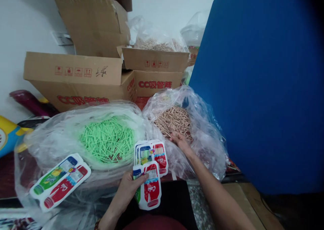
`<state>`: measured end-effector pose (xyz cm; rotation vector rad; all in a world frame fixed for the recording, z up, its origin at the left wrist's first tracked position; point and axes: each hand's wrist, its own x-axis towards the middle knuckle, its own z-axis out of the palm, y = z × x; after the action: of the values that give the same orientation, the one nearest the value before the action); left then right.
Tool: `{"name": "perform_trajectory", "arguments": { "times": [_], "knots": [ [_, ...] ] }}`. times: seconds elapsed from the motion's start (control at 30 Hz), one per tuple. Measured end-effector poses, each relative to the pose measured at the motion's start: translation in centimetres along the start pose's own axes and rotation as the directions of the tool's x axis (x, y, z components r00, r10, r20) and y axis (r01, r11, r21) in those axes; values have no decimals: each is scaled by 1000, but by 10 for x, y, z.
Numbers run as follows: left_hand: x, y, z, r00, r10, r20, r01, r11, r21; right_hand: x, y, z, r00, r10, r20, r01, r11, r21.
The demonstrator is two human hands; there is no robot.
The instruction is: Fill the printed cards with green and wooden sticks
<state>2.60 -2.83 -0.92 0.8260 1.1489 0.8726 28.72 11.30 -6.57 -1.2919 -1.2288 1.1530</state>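
My left hand [132,186] grips a bottle-shaped pouch [152,189] with a red Cola print and a green side, thumb across its front. Just behind it lies a small stack of similar pouches [161,155]. At the near edge of a pile of thin tan sticks [174,120] in a clear plastic bag [202,132], my right hand [181,142] has its fingers closed around a few sticks. A heap of bright green sticks [108,138] fills another clear bag [60,122] on the left. Another pouch [61,181] lies tilted on that bag's near side.
Open cardboard boxes [76,69] [159,83] stand behind the bags, the right one holding a bag of tan sticks [157,45]. A large blue panel [258,88] rises at the right. A dark red bottle-like object [30,101] lies at the left.
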Motion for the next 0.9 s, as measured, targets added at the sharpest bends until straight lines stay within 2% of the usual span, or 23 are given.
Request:
{"name": "perform_trajectory", "arguments": {
  "times": [0.3, 0.47, 0.57, 0.7, 0.8, 0.9],
  "knots": [
    [0, -2, -4, 999, -9, -34, 10, 999, 32, 4, -4, -2, 1000, 10, 1, -10, 990, 143],
    [-2, 3, 1, 1000, -6, 5, 5, 1000, 11, -7, -1, 3, 999, 6, 47, -14, 984, 180],
    [-4, 5, 2, 1000, -1, 9, 1, 1000, 5, -8, 1, 5, 999, 7, 32, -13, 979, 202],
    [-4, 4, 3, 999, -21, 28, 21, 1000, 22, -3, -13, -1, 999, -35, -42, 45, 964, 262],
    [-1, 5, 4, 996, -13, 86, 10, 999, 35, 3, -30, -7, 993, -74, -95, 100, 948, 303],
    [1, 5, 6, 995, -14, 102, 11, 999, 37, 3, -38, -10, 990, -92, -111, 122, 944, 308]
  ]
}}
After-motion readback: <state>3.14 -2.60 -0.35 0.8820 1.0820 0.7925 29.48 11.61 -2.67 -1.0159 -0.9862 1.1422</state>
